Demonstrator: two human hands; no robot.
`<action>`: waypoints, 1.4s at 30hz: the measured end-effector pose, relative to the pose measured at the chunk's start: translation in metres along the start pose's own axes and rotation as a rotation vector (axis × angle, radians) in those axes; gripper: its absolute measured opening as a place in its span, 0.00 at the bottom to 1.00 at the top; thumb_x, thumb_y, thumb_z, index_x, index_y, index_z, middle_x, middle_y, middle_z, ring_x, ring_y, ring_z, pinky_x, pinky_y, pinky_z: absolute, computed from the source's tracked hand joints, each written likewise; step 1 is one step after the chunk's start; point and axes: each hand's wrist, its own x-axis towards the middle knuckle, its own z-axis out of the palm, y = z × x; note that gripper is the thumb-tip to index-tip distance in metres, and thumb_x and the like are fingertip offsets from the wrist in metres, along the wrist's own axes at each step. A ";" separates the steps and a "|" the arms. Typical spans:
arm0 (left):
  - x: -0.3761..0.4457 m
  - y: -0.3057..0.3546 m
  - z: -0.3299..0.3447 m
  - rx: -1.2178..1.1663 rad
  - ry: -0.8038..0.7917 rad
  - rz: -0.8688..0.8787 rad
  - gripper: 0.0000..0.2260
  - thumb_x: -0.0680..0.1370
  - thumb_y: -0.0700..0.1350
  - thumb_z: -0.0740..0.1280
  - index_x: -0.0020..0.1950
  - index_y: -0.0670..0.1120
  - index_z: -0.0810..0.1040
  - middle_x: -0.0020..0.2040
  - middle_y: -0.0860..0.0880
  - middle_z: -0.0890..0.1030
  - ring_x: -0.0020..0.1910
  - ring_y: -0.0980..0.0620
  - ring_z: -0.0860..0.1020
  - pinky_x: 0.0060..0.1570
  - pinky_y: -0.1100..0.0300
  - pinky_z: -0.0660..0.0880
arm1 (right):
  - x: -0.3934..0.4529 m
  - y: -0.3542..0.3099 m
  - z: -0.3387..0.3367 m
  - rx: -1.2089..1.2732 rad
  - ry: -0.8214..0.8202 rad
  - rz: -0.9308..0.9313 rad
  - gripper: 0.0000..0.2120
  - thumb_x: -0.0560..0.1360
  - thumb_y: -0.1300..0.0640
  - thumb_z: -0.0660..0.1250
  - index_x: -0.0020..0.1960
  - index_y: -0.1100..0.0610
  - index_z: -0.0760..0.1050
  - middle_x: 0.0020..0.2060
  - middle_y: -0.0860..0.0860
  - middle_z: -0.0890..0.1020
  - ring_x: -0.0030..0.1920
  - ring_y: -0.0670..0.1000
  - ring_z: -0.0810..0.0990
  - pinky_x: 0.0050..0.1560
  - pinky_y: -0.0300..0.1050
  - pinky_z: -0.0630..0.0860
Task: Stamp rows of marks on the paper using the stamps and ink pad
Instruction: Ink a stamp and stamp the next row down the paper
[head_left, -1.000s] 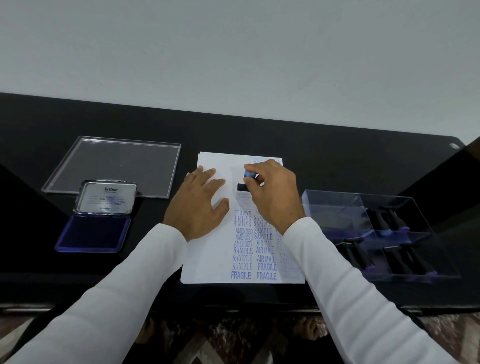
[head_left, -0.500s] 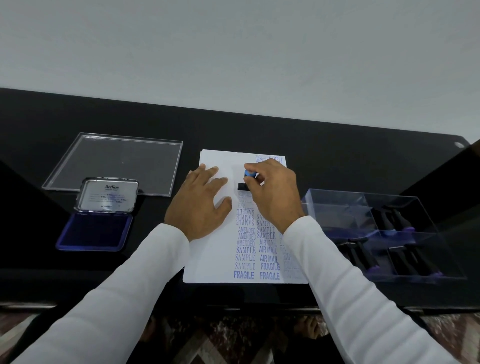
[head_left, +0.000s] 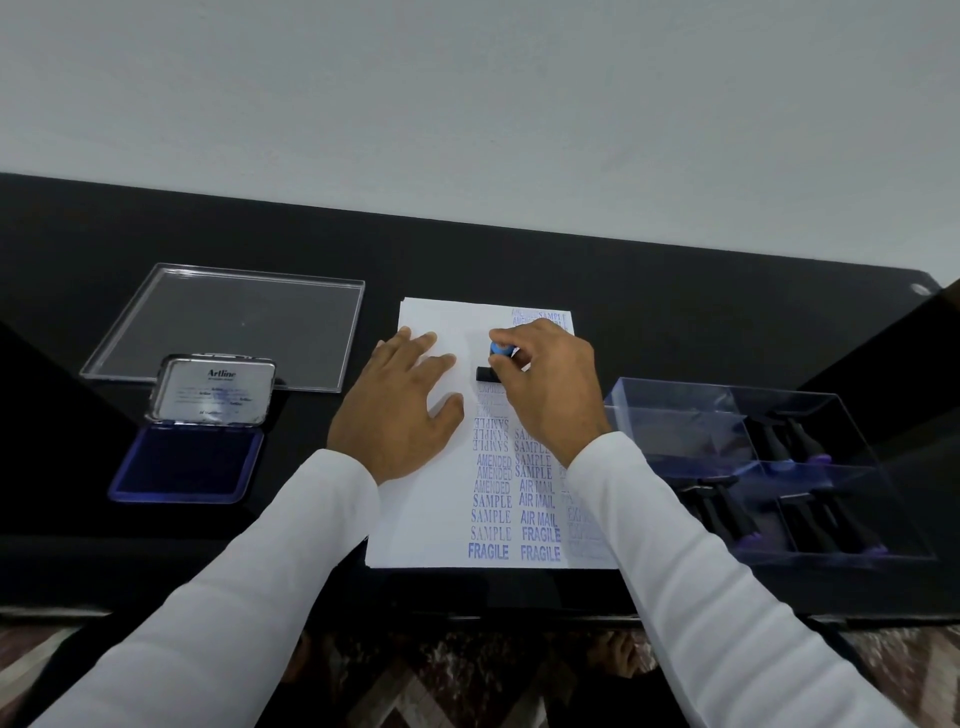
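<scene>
A black glossy worktop (head_left: 649, 291) runs the width of the view under a pale wall (head_left: 467, 104). On its right side stands a clear plastic box (head_left: 675, 415) split into compartments; dark stamps with purple ends (head_left: 800, 447) lie in the right-hand compartments, while the near-left one looks bare. At the far left a flat clear lid (head_left: 234, 322) lies on the surface. Just in front of it, overlapping its near edge, sits the ink pad (head_left: 189, 462), its metal lid (head_left: 213, 392) hinged up and back, the blue pad facing up.

In the middle lies the white paper (head_left: 410, 519), its near edge close to the worktop's front. Blue stamped words run in columns up its right half: FRAGILE, SAMPLE, AIR MAIL, AMENDED; some higher ones are printed upside down, and a few fainter ones on the far right are hard to read.

Two white sleeves (head_left: 249, 571) reach in from below. The left hand (head_left: 397, 410) lies flat on the paper's left half, fingers straight and spread, pressing it down. The right hand (head_left: 545, 387) grips a stamp (head_left: 493, 366) by its blue knob, thumb and fingers curled around it. The stamp's black base is down on the paper, at the top of the left column of marks, just beside the left hand's fingertips.
</scene>
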 end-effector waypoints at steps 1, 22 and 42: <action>0.000 0.000 0.000 0.003 0.002 0.001 0.24 0.81 0.61 0.61 0.75 0.55 0.69 0.80 0.52 0.61 0.81 0.48 0.53 0.75 0.52 0.47 | 0.000 0.000 0.000 0.000 -0.001 0.000 0.11 0.77 0.58 0.71 0.60 0.56 0.82 0.55 0.51 0.83 0.50 0.48 0.82 0.56 0.34 0.72; 0.000 -0.003 0.001 -0.004 -0.007 0.018 0.29 0.78 0.65 0.55 0.75 0.54 0.70 0.80 0.52 0.62 0.81 0.48 0.54 0.74 0.54 0.46 | 0.000 0.006 0.003 0.044 0.020 0.002 0.07 0.75 0.58 0.72 0.52 0.54 0.83 0.49 0.49 0.84 0.44 0.47 0.81 0.46 0.25 0.68; 0.001 -0.004 0.004 -0.014 0.003 0.012 0.24 0.81 0.61 0.61 0.75 0.55 0.69 0.80 0.52 0.61 0.81 0.48 0.53 0.76 0.51 0.49 | 0.001 0.006 0.002 0.041 0.013 -0.010 0.13 0.77 0.56 0.71 0.61 0.55 0.82 0.56 0.50 0.83 0.48 0.47 0.81 0.53 0.31 0.71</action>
